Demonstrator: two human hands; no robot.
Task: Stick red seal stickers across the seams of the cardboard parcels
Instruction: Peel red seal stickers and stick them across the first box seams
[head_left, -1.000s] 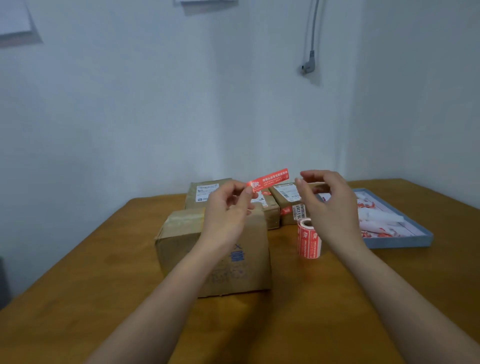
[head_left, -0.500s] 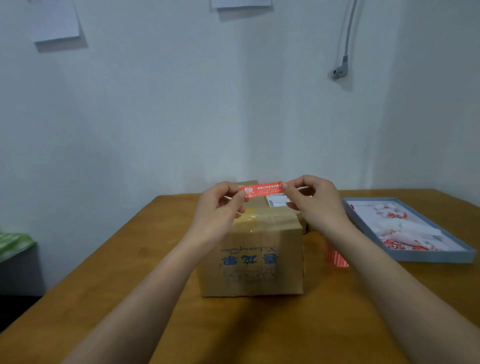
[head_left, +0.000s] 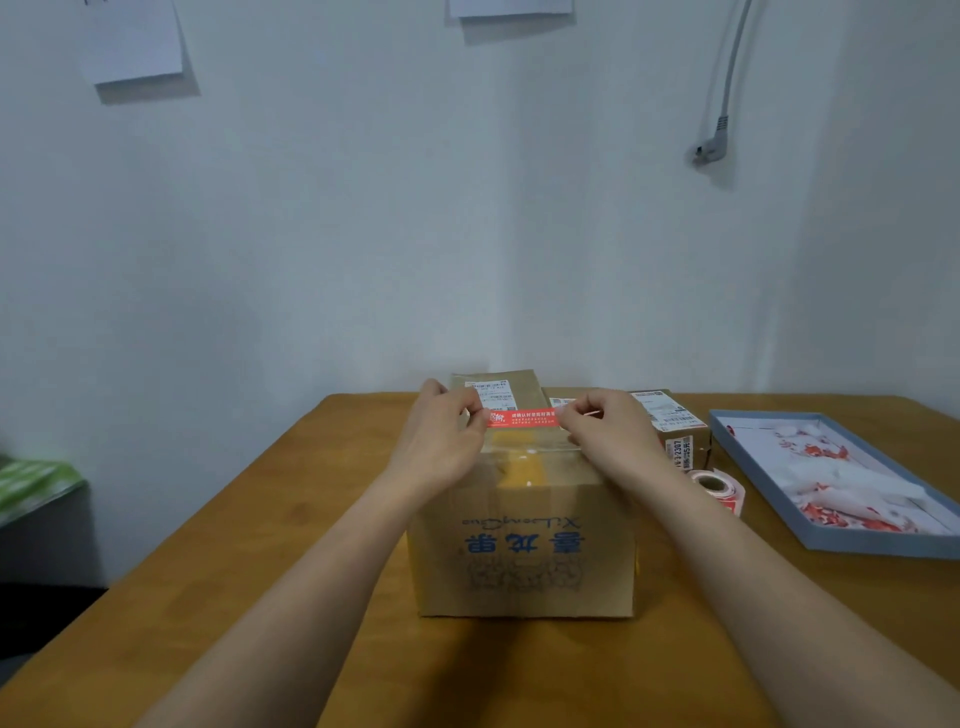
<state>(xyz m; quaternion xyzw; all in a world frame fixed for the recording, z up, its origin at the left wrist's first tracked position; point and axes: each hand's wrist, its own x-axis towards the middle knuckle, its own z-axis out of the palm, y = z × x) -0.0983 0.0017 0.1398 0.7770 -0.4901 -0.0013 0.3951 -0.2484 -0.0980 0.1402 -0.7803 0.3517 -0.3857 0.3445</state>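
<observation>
A red seal sticker (head_left: 522, 418) is stretched level between my two hands, just above the far top edge of a cardboard parcel (head_left: 524, 551) with blue print on its front. My left hand (head_left: 441, 441) pinches the sticker's left end. Its right end is pinched by my right hand (head_left: 605, 434). Clear tape covers the parcel's top seam. Whether the sticker touches the cardboard cannot be told. A roll of red stickers (head_left: 719, 488) stands on the table right of the parcel.
Two smaller labelled parcels (head_left: 670, 415) sit behind the big one near the wall. A shallow blue tray (head_left: 878, 543) holding white and red backing scraps lies at the right. The wooden table (head_left: 270, 571) ends at the left, where a green item (head_left: 31, 483) lies lower.
A second ago only my left hand held the sticker; my right hand then took its other end. Both hands have lowered the sticker towards the parcel top, and the view swung to centre the parcel.
</observation>
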